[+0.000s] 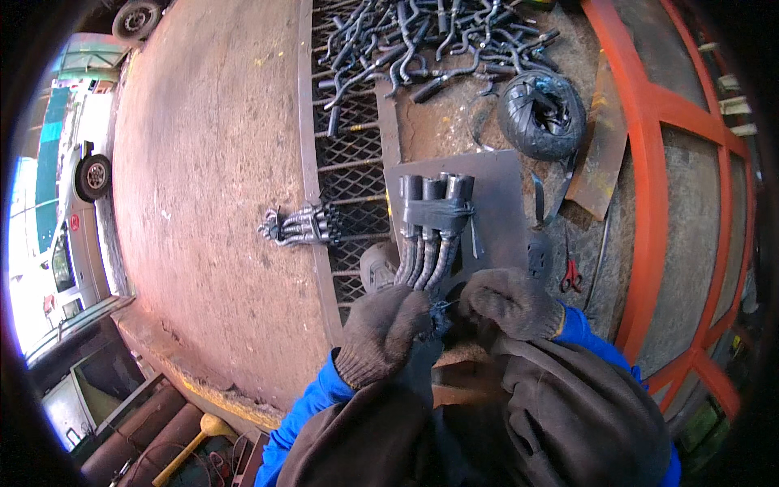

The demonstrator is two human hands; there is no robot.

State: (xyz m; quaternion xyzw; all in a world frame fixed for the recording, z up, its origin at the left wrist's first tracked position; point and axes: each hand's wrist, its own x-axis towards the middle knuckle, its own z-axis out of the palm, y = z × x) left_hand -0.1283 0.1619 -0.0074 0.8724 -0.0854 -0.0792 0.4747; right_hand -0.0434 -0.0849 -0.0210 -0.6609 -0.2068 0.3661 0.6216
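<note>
A bundle of dark bent metal pipes [430,223] lies on a grey steel plate [499,183], strapped together near its far end with a dark band. My left hand [381,333], in a brown work glove, grips the near end of the bundle. My right hand [511,304], also gloved, pinches a dark strap or cord at that same end, close beside the left hand. Both sleeves are blue.
A second tied bundle of pipes [300,226] lies to the left on the rusty platform [211,178]. Several loose bent pipes [422,40] lie at the back on a mesh grating. A roll of black strap [540,114] and red scissors [571,276] lie to the right, by an orange frame [649,162].
</note>
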